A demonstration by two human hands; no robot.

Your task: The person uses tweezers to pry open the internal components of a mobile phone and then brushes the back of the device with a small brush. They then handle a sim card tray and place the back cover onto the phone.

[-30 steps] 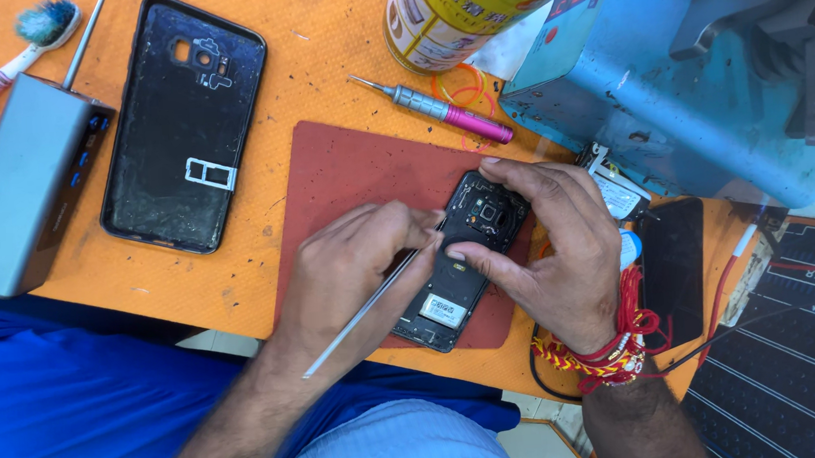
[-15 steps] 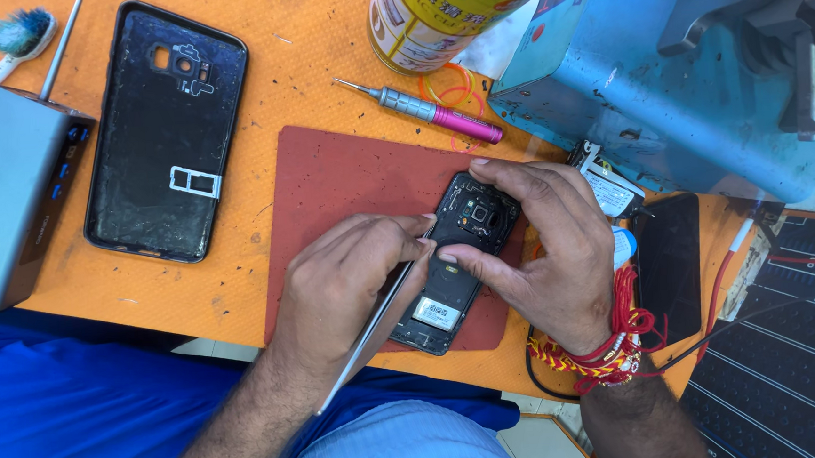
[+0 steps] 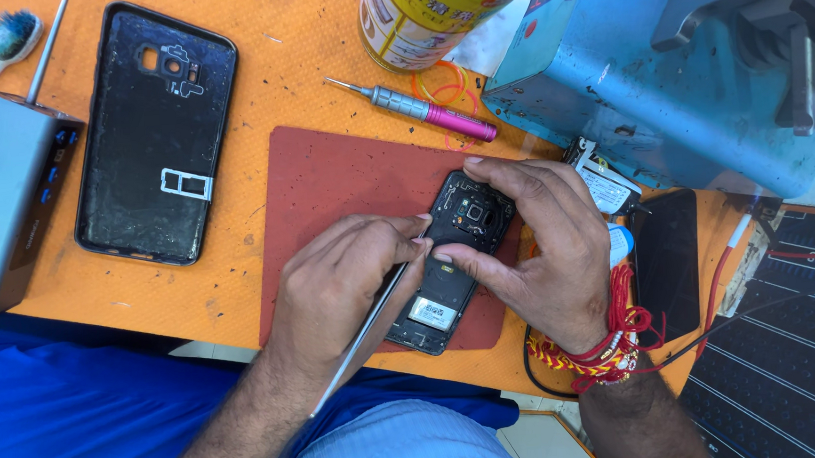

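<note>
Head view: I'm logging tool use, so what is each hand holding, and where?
The left hand pinches metal tweezers near their tip end. The right hand grips the opened phone across its upper part.

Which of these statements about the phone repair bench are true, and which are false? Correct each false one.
1. The left hand holds slim metal tweezers against the opened black phone. True.
2. The opened phone lies on a green mat. False: the mat is dark red rubber.
3. The right hand rests on the phone's upper end. True.
4. The pink-handled screwdriver is in the right hand. False: it lies loose on the orange table.
5. The black back cover lies left of the mat. True.
</note>
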